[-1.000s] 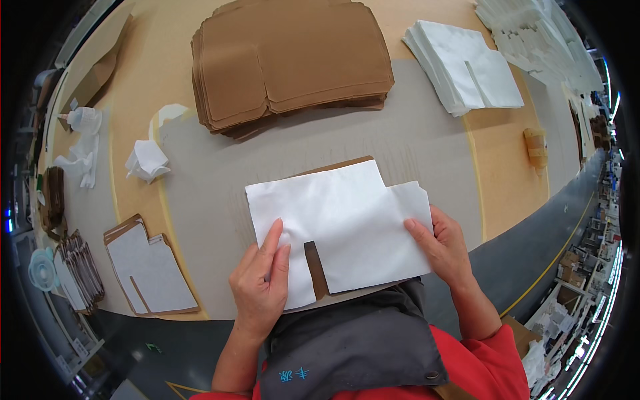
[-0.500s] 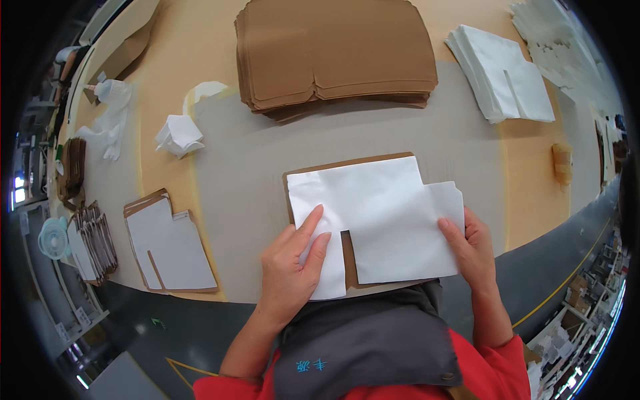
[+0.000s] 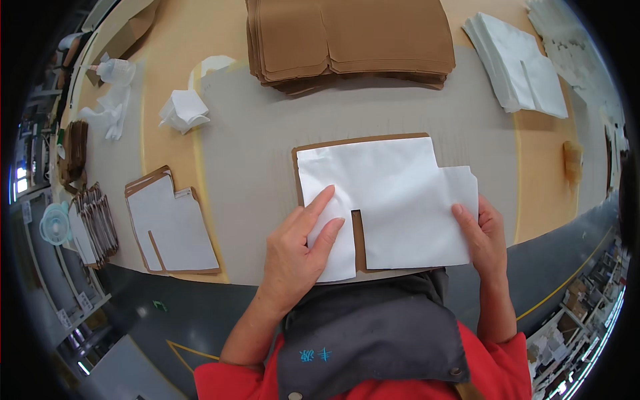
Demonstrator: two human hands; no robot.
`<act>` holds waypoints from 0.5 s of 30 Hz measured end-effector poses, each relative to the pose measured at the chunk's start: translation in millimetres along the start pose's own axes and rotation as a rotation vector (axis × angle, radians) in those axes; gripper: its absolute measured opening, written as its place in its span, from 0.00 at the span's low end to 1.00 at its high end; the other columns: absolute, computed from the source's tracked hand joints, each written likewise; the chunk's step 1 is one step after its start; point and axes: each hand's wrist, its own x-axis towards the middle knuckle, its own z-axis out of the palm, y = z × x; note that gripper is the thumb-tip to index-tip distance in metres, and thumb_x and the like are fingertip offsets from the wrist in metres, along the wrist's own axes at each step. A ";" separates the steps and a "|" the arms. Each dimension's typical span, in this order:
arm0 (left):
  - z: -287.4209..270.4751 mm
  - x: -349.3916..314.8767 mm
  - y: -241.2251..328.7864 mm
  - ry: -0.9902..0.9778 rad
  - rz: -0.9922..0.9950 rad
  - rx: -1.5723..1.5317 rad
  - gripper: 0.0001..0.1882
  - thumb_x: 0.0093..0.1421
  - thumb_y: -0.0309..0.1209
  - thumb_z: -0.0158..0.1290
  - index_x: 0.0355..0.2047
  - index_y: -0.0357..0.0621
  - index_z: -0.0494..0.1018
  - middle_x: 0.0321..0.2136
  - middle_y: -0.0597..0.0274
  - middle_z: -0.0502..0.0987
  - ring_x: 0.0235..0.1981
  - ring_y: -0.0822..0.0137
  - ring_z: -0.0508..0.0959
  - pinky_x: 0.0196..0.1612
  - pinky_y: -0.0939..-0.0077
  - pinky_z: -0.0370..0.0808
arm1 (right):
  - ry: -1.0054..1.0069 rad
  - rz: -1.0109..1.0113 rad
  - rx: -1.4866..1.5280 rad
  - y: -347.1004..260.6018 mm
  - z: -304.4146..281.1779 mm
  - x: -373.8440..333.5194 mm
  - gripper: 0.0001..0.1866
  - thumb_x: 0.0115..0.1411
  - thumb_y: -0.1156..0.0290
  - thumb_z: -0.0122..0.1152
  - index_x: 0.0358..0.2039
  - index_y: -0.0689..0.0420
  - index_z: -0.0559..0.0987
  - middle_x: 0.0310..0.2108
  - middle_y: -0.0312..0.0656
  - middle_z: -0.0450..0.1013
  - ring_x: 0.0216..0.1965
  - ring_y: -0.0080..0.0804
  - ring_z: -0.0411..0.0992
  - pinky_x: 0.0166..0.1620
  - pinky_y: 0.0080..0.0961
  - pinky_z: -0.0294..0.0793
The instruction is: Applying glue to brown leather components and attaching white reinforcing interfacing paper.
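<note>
A white notched sheet (image 3: pixel 407 207), with a narrow slot cut in from its near edge, lies over a brown piece of the same kind of outline (image 3: pixel 360 250) at the table's near edge. Brown shows along the far and left edges and through the slot. My left hand (image 3: pixel 293 250) rests on the sheet's left part, its thumb and index finger stretched out and apart; the other fingers are partly hidden. At the right edge, my right hand (image 3: pixel 487 237) pinches the white sheet, thumb on top and fingers behind. Whether it also grips the brown piece is hidden.
Beyond my hands lies a thick stack of brown pieces (image 3: pixel 387 40). White cut sheets (image 3: pixel 520 67) are piled at the far right. Left are white-topped brown pieces (image 3: pixel 177 227), crumpled white paper (image 3: pixel 185 110), a clear bottle (image 3: pixel 117 70) and a small fan (image 3: pixel 55 224). A tape roll (image 3: pixel 572 162) sits right.
The whole view has shifted, so the table and its things appear higher, mostly a little further right. Both hands keep about the same places on the white sheet.
</note>
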 end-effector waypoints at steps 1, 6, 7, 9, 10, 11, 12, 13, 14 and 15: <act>-1.2 -1.4 0.2 -0.002 -0.003 0.000 0.23 0.64 0.28 0.60 0.60 0.47 0.75 0.28 0.68 0.73 0.24 0.79 0.62 0.29 0.83 0.64 | -0.001 0.004 0.000 0.3 0.0 0.2 0.15 0.68 0.67 0.59 0.48 0.66 0.79 0.38 0.36 0.78 0.37 0.16 0.73 0.42 0.18 0.72; -9.6 -8.8 -1.5 -0.021 -0.025 -0.009 0.25 0.61 0.28 0.62 0.59 0.46 0.75 0.25 0.62 0.73 0.20 0.74 0.65 0.26 0.77 0.68 | -0.025 0.012 0.019 0.8 -0.1 2.0 0.16 0.68 0.67 0.59 0.49 0.66 0.79 0.38 0.36 0.78 0.37 0.16 0.73 0.42 0.17 0.72; -10.0 -9.9 -4.1 -0.029 -0.032 -0.012 0.25 0.61 0.28 0.62 0.59 0.46 0.75 0.25 0.62 0.73 0.20 0.74 0.65 0.26 0.77 0.68 | -0.023 0.023 0.016 1.9 -0.8 1.9 0.16 0.68 0.67 0.59 0.49 0.66 0.79 0.38 0.36 0.78 0.37 0.16 0.73 0.42 0.17 0.72; -9.1 -9.7 -9.2 -0.041 -0.021 -0.089 0.25 0.61 0.25 0.62 0.60 0.44 0.75 0.27 0.72 0.72 0.21 0.82 0.62 0.25 0.86 0.63 | -0.041 0.034 0.070 4.3 -2.5 2.6 0.16 0.69 0.66 0.59 0.49 0.67 0.79 0.39 0.36 0.78 0.37 0.16 0.73 0.42 0.17 0.73; -9.2 -9.8 -9.2 -0.044 -0.028 -0.089 0.25 0.61 0.25 0.62 0.60 0.44 0.75 0.27 0.72 0.72 0.21 0.82 0.62 0.25 0.86 0.63 | -0.043 0.041 0.069 4.4 -2.9 3.2 0.16 0.69 0.66 0.59 0.49 0.67 0.79 0.39 0.36 0.78 0.37 0.16 0.73 0.42 0.17 0.73; -9.3 -9.8 -8.8 -0.040 -0.034 -0.099 0.25 0.61 0.25 0.62 0.60 0.44 0.75 0.26 0.72 0.71 0.20 0.83 0.62 0.24 0.86 0.63 | -0.052 0.042 0.072 4.2 -3.6 3.5 0.17 0.69 0.66 0.59 0.49 0.67 0.78 0.39 0.36 0.78 0.37 0.16 0.73 0.42 0.16 0.73; -9.0 -10.2 -8.7 -0.036 -0.040 -0.109 0.26 0.60 0.24 0.62 0.60 0.44 0.75 0.25 0.73 0.69 0.20 0.83 0.62 0.24 0.86 0.63 | -0.060 0.042 0.074 4.1 -4.2 3.1 0.17 0.69 0.66 0.59 0.49 0.67 0.78 0.39 0.36 0.78 0.37 0.16 0.73 0.42 0.16 0.73; -8.7 -10.5 -9.1 -0.038 -0.044 -0.109 0.26 0.60 0.24 0.62 0.60 0.44 0.75 0.25 0.73 0.69 0.20 0.83 0.62 0.24 0.86 0.63 | -0.062 0.046 0.074 3.4 -3.7 3.4 0.17 0.69 0.66 0.59 0.49 0.67 0.78 0.39 0.36 0.78 0.37 0.16 0.73 0.42 0.16 0.73; -7.9 -11.0 -9.8 -0.033 -0.047 -0.118 0.26 0.60 0.23 0.62 0.60 0.44 0.75 0.24 0.73 0.69 0.19 0.83 0.62 0.23 0.86 0.63 | -0.060 0.058 0.079 2.8 -2.8 3.3 0.17 0.69 0.66 0.59 0.50 0.67 0.78 0.39 0.36 0.78 0.37 0.16 0.73 0.42 0.16 0.73; -7.6 -11.7 -10.1 -0.028 -0.050 -0.127 0.26 0.61 0.23 0.62 0.60 0.44 0.75 0.24 0.73 0.68 0.19 0.83 0.62 0.23 0.86 0.63 | -0.057 0.069 0.083 2.5 -2.1 3.0 0.17 0.69 0.65 0.59 0.50 0.67 0.78 0.39 0.36 0.78 0.37 0.16 0.73 0.42 0.16 0.73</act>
